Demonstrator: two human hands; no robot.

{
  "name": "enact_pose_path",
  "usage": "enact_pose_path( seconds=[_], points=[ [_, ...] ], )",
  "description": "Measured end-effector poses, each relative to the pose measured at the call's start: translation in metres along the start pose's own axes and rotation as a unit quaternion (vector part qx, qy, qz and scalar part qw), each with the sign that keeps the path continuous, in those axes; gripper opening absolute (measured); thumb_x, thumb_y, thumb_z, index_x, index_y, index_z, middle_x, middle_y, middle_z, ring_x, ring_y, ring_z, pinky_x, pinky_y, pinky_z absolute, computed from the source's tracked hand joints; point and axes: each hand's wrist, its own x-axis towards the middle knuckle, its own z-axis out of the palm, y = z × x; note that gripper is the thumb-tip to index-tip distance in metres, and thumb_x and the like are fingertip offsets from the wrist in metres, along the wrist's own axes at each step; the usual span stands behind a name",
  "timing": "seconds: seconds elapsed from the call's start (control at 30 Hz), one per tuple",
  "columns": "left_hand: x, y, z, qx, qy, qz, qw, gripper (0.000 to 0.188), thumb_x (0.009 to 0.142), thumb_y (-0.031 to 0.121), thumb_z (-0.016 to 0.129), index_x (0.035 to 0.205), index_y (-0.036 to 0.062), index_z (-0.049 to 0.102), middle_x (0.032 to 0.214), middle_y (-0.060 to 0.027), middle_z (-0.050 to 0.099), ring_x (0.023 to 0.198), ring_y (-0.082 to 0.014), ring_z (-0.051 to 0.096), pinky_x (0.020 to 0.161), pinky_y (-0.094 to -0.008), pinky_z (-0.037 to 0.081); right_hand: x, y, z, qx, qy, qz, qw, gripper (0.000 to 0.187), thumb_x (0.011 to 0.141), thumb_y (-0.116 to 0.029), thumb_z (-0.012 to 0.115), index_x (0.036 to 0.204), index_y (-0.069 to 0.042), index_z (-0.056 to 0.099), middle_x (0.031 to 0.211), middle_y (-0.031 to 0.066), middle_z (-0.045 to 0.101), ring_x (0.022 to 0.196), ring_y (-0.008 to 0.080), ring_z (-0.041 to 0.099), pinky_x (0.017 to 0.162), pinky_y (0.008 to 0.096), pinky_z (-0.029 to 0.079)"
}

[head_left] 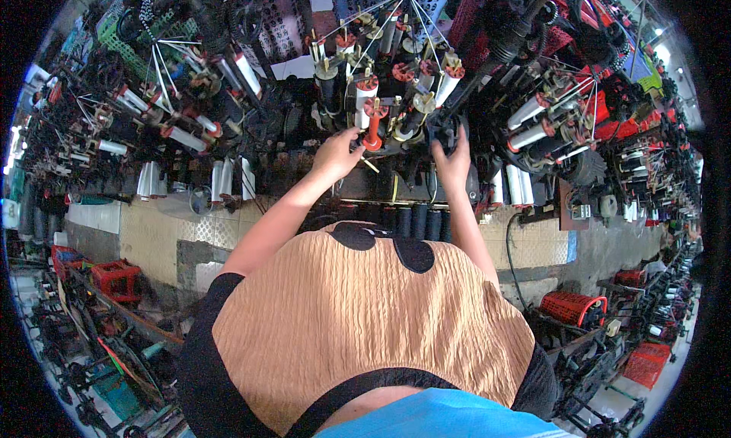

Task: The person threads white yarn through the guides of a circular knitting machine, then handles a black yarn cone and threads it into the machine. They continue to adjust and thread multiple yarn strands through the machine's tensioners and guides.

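Note:
In front of me stands a braiding machine with a ring of bobbins, white threads rising from it to a point above. My left hand (339,156) is at its near left rim, fingers slightly curved and apart, beside an orange-red bobbin (373,126). A white bobbin (365,95) with a red top stands just behind that one. My right hand (453,155) is at the right rim, thumb and fingers spread beside a dark machine part (443,126). Whether either hand touches the machine is hard to make out. Another white bobbin (449,80) leans above my right hand.
Similar braiding machines stand left (183,133) and right (533,126). White spools (518,185) and black spools (415,221) line the bench's near edge. A red stool (116,280) is behind me at left, a red basket (572,308) at right. A black cable (512,259) hangs to the floor.

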Motion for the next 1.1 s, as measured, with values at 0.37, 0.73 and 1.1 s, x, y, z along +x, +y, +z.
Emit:
enact_pose_path(
  seconds=[0.37,0.73,1.1],
  points=[
    [0.032,0.061,-0.020,-0.221,0.053,0.002,0.974,0.028,0.092,0.025,0.067,0.110,0.0032,0.067,0.089,-0.0085,0.070,0.076,-0.0133,0.063,0.070,-0.0302,0.049,0.062,-0.165,-0.045,0.050,-0.070,-0.345,0.935,0.025,0.085,-0.005,0.069,0.109,-0.006,0.069,0.103,0.0108,0.072,0.092,0.0207,0.069,0.081,0.0304,0.052],
    [-0.045,0.011,-0.072,-0.159,-0.350,-0.129,0.914,0.027,0.092,0.029,0.068,0.102,0.0047,0.071,0.081,-0.0023,0.070,0.073,-0.0078,0.063,0.069,-0.0264,0.051,0.039,0.008,0.033,-0.188,-0.115,0.014,0.975,0.035,0.079,-0.031,0.071,0.104,-0.006,0.069,0.097,0.0165,0.072,0.094,0.0371,0.068,0.081,0.0475,0.054],
    [-0.170,-0.157,0.052,0.009,-0.412,-0.196,0.890,0.083,0.085,0.067,0.056,0.146,0.0125,0.041,0.141,-0.0200,0.049,0.127,-0.0355,0.051,0.107,-0.0397,0.039,0.013,0.028,0.041,-0.204,-0.067,-0.158,0.964,0.027,0.089,-0.026,0.066,0.108,-0.007,0.070,0.106,0.0184,0.065,0.102,0.0386,0.061,0.087,0.0460,0.049]
  ],
)
